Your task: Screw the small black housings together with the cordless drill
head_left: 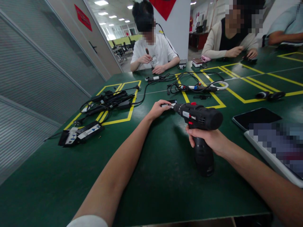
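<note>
My right hand [203, 137] is wrapped round the grip of a black cordless drill [201, 116], which points to the left. Its battery base hangs down over the green table [151, 189]. At the drill's chuck, my left hand [161, 108] is closed with fingertips on a small dark piece with a light part [174, 102]. The fingers and the chuck partly cover that piece, so its kind does not show. The bit's tip seems to meet it, though the exact contact is hard to make out.
Black cables and adapters [113, 101] lie at left, with black-and-white parts [81, 134] nearer. Tools with cords [196, 88] lie beyond the drill. A phone [257, 118] and a tablet [272, 151] rest at right. Across the table sit other people, one a person in white [156, 50] holding a tool.
</note>
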Tool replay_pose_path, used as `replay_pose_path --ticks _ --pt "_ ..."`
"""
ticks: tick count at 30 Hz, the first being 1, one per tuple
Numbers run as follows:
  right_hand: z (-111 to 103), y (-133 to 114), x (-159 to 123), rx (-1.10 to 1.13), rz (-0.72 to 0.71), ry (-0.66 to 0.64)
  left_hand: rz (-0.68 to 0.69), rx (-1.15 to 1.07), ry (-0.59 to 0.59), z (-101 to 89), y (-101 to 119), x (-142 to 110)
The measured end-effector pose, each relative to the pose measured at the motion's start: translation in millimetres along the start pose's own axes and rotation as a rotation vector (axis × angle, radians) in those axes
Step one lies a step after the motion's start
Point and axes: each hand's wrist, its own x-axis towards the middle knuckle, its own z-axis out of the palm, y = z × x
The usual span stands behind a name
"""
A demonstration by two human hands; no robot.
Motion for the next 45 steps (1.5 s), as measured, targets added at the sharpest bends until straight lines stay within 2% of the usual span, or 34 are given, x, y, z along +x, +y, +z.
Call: replay_pose_path --ticks 45 --pt "1.3 -0.3 -0.3 0.015 -0.007 0.016 0.027 0.002 -0.001 -0.3 -4.7 1.4"
